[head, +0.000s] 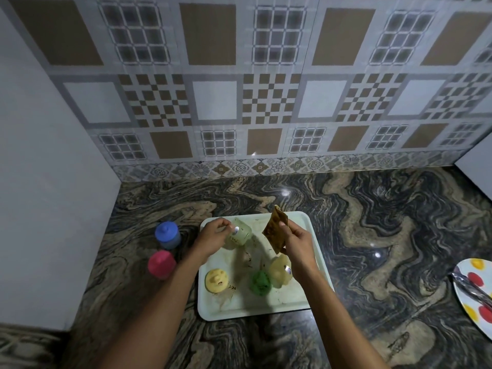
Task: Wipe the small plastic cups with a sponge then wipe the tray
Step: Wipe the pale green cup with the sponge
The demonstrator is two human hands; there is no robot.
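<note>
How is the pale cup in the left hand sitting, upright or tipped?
Tipped. The left hand grips the pale cup at a slant over the tray, its side wall turned up toward the camera.

Left hand (213,237), right hand (299,245), both pinching

Bare forearms (165,302), bare left hand (210,239) and right hand (299,246).

I'm looking at a home kitchen. A swirled stone tabletop (372,235) meets a patterned tiled wall (266,89) at twelve o'clock. A spotted plate (471,288) sits at three o'clock.
</note>
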